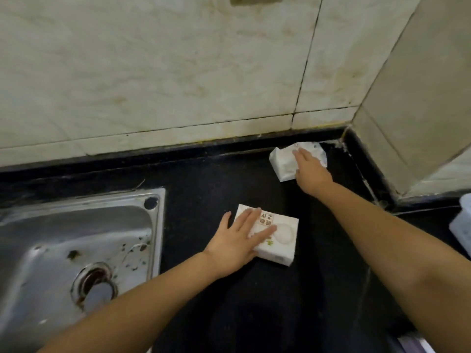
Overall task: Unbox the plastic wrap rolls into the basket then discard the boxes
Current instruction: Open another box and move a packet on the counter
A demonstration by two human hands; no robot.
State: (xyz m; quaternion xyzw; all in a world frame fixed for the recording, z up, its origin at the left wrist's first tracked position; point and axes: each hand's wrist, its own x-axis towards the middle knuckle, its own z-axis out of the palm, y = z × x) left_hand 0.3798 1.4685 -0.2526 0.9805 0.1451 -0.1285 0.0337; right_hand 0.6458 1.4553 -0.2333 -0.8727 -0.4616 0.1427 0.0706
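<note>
Two white boxes lie on the black counter [224, 309]. The near box [283, 238], printed with red characters and a round window, sits in the middle of the counter; my left hand [239, 240] rests flat on its left half with fingers spread. The far box [283, 161] lies by the back right corner against the wall, and my right hand [309, 171] lies on top of it, fingers extended. Neither hand's grip is closed around its box. A white basket [462, 222] pokes in at the right edge.
A steel sink [63, 250] with a drain fills the left side, its rim close to the near box. Tiled walls [178, 72] close off the back, and a tiled pillar [420, 110] juts in at the right.
</note>
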